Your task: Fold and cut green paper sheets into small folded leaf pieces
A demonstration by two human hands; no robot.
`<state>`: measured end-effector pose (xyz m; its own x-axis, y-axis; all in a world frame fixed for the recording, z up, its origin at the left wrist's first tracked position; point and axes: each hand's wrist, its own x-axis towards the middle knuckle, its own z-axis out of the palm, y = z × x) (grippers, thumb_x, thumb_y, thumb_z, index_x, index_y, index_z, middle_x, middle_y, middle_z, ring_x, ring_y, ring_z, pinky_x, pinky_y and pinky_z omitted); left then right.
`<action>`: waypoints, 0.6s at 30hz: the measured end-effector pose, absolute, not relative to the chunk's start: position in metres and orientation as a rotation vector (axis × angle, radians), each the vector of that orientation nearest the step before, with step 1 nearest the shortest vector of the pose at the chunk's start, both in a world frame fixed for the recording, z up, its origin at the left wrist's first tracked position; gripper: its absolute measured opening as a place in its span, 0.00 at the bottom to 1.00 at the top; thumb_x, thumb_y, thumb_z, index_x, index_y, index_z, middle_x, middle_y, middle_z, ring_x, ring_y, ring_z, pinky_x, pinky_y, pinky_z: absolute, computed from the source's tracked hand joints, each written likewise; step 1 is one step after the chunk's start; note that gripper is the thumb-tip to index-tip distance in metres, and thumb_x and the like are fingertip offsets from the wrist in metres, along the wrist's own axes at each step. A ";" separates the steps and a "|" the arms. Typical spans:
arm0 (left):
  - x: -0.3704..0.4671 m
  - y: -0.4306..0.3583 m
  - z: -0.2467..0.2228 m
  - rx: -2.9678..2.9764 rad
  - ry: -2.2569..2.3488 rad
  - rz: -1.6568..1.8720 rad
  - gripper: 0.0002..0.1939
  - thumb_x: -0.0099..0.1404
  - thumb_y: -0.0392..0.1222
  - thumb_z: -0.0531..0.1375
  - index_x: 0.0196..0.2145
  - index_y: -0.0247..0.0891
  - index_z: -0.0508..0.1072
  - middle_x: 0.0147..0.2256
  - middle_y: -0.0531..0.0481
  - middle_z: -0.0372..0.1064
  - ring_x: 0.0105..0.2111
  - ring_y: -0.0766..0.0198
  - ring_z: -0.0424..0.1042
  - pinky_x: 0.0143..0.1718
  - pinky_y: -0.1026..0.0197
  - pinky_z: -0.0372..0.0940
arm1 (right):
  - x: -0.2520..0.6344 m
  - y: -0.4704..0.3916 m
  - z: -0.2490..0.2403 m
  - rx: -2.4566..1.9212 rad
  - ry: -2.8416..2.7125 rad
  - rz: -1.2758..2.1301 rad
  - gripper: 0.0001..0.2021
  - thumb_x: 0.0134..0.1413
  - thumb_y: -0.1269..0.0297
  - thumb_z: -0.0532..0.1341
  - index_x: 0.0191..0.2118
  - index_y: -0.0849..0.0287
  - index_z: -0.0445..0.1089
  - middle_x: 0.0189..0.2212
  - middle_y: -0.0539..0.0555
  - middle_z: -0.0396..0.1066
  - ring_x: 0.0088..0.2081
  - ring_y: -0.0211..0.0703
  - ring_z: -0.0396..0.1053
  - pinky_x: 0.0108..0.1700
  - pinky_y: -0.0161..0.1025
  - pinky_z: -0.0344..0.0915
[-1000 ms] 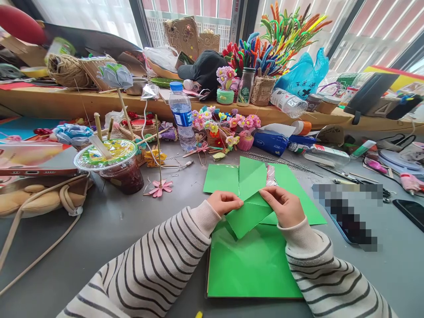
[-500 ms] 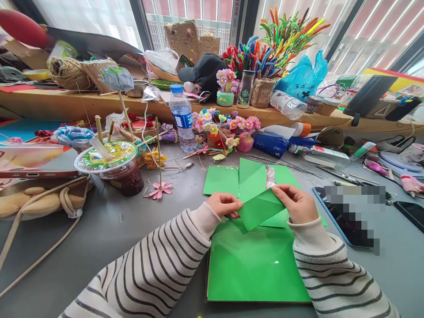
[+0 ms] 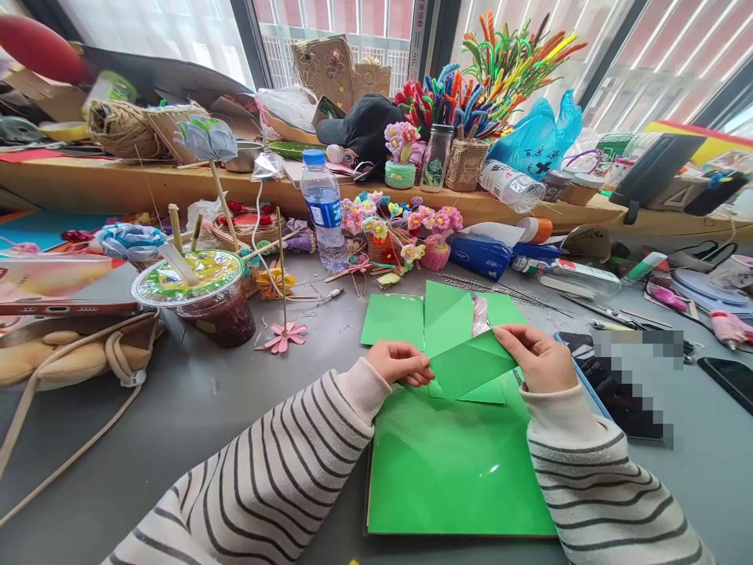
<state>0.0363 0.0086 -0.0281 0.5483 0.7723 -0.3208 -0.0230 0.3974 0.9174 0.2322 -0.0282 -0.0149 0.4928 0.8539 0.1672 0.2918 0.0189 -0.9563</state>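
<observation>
A small creased piece of green paper (image 3: 474, 365) is stretched between my two hands, raised over other green sheets. My left hand (image 3: 400, 363) pinches its left corner, fingers curled together. Its upper right corner sits between the thumb and fingers of my right hand (image 3: 542, 357). Below lies a larger stack of green paper (image 3: 459, 471) in a shiny clear sleeve. Beyond the held piece are more green paper pieces (image 3: 393, 319), lying flat, with a strip of clear wrapping (image 3: 480, 314) among them.
Left of my hands stand a lidded drink cup (image 3: 205, 306) and a pink paper flower (image 3: 285, 339) on a stick. A water bottle (image 3: 323, 212) is at the back. Phones (image 3: 726, 380) lie to the right. A cluttered ledge (image 3: 264, 179) runs behind.
My right hand has moved slightly to the right, and the green paper between my hands has shifted right and tilted flatter. My left hand stays nearly in place.
</observation>
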 end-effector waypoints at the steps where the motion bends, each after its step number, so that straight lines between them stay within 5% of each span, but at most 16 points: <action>1: 0.036 0.008 -0.028 1.049 0.856 0.589 0.12 0.41 0.43 0.62 0.19 0.30 0.69 0.19 0.49 0.69 0.19 0.70 0.67 0.24 0.67 0.62 | 0.232 -0.028 -0.014 -1.542 -1.025 0.594 0.10 0.32 0.59 0.62 0.23 0.60 0.68 0.20 0.50 0.68 0.25 0.37 0.63 0.30 0.34 0.61; 13: 0.035 0.011 -0.026 1.145 0.875 0.762 0.16 0.44 0.46 0.61 0.27 0.30 0.70 0.25 0.47 0.69 0.26 0.67 0.67 0.30 0.65 0.61 | 0.219 -0.031 -0.019 -1.442 -1.198 0.776 0.08 0.35 0.60 0.61 0.23 0.60 0.68 0.21 0.50 0.68 0.25 0.37 0.63 0.30 0.33 0.60; 18: 0.041 0.002 -0.027 1.340 0.886 0.632 0.13 0.44 0.46 0.60 0.23 0.31 0.71 0.16 0.54 0.62 0.18 0.73 0.59 0.21 0.69 0.55 | 0.193 -0.038 -0.023 -1.382 -1.416 0.925 0.09 0.38 0.59 0.59 0.23 0.60 0.68 0.20 0.51 0.68 0.22 0.37 0.63 0.24 0.32 0.59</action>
<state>0.0410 0.0020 -0.0267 0.5410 0.8219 -0.1784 0.0981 0.1490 0.9840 0.1929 -0.0376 -0.0231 0.0551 0.9926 0.1082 0.2999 0.0869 -0.9500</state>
